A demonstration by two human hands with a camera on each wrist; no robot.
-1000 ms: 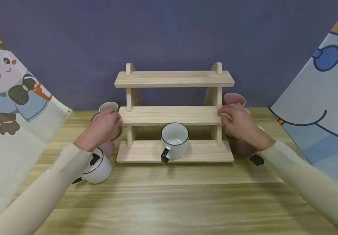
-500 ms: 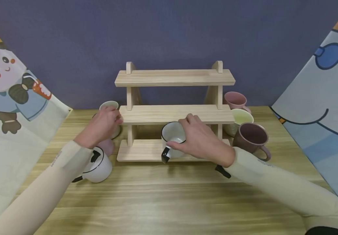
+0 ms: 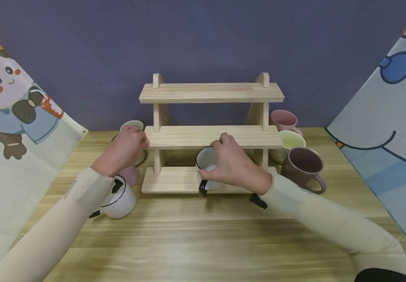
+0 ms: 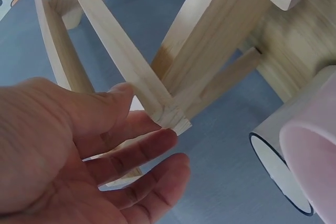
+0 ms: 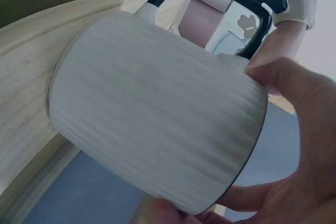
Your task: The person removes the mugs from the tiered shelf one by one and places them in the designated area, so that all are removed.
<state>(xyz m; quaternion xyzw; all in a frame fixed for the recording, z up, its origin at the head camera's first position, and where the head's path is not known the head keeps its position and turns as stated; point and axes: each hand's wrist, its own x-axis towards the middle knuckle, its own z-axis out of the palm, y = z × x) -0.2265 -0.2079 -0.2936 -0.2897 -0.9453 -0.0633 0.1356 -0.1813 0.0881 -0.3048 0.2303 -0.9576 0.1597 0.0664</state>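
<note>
A white mug (image 3: 203, 158) with a black rim and black handle stands on the lowest board of a three-tier wooden shelf (image 3: 174, 181). My right hand (image 3: 236, 166) grips it by the rim, thumb near the handle and fingers on the far side. The right wrist view shows the mug's ribbed side (image 5: 157, 108) close up, its base against the board. My left hand (image 3: 123, 147) pinches the left end of the middle board (image 3: 189, 135). In the left wrist view, thumb and forefinger meet at that board's end (image 4: 170, 114), while the other fingers are loosely bent.
Left of the shelf are a white mug (image 3: 120, 205), a pink cup (image 3: 129, 175) and a pale cup (image 3: 132, 124), partly behind my arm. On the right stand a brown mug (image 3: 299, 166), a pale green cup (image 3: 289, 141) and a pink mug (image 3: 283, 118). A dark wall (image 3: 203, 39) rises behind.
My right hand has left the right end of the middle board, moved inward and taken hold of the white mug's rim. The mug has shifted slightly right. My left hand stays at the shelf.
</note>
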